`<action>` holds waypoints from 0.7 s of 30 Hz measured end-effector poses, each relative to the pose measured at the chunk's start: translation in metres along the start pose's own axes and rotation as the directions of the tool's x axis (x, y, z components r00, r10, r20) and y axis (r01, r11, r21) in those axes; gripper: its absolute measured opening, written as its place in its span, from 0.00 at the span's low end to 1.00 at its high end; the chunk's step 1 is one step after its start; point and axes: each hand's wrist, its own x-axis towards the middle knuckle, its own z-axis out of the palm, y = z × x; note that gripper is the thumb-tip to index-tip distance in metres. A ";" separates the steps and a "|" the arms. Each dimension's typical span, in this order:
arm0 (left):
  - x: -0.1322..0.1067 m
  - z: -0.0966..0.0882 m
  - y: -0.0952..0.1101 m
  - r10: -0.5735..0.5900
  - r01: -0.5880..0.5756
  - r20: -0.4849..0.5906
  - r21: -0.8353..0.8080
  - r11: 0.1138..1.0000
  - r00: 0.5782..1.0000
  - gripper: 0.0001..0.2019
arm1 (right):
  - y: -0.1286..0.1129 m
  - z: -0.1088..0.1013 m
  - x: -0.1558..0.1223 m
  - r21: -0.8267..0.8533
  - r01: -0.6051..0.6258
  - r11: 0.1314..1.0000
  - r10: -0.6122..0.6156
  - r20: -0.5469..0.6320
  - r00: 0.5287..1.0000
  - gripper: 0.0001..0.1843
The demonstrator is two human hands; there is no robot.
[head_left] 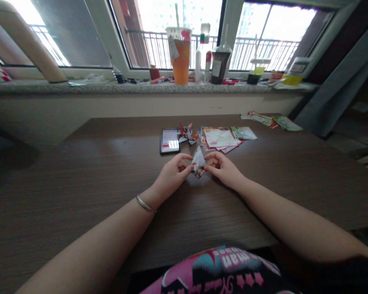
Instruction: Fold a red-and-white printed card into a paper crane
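Note:
A small piece of folded paper (198, 158), pale on its upper part and printed near its lower tip, is held just above the wooden table (116, 171). My left hand (175, 167) pinches its left edge between thumb and fingers. From the other side, my right hand (222, 168) grips the right edge the same way. Just beyond lie a phone (169, 141) with a lit screen and a cluster of colourful folded paper pieces (187, 132). To the right of these is a stack of printed paper sheets (220, 137).
A green-and-white packet or sheet (244, 133) lies beside the stack, with more printed papers (260, 118) at the far right. On the granite windowsill (135, 88) stand a large cup of orange drink (180, 57), a dark drink cup (220, 65) and bottles. A curtain (340, 90) hangs at right.

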 end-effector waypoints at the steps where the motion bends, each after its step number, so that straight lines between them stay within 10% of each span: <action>1: 0.001 -0.001 -0.002 0.005 -0.005 0.001 0.050 0.999 1.000 0.14 | 0.002 -0.001 0.001 -0.024 -0.010 1.000 0.011 0.007 1.000 0.17; 12: 0.003 -0.006 -0.008 0.096 -0.104 0.042 0.479 0.871 0.994 0.06 | -0.005 -0.003 -0.006 -0.389 -0.046 0.920 0.073 0.055 0.996 0.11; 21: 0.002 -0.006 -0.011 0.105 -0.131 0.079 0.686 0.715 0.991 0.13 | 0.002 -0.008 -0.002 -0.716 0.143 0.683 -0.162 0.043 0.986 0.11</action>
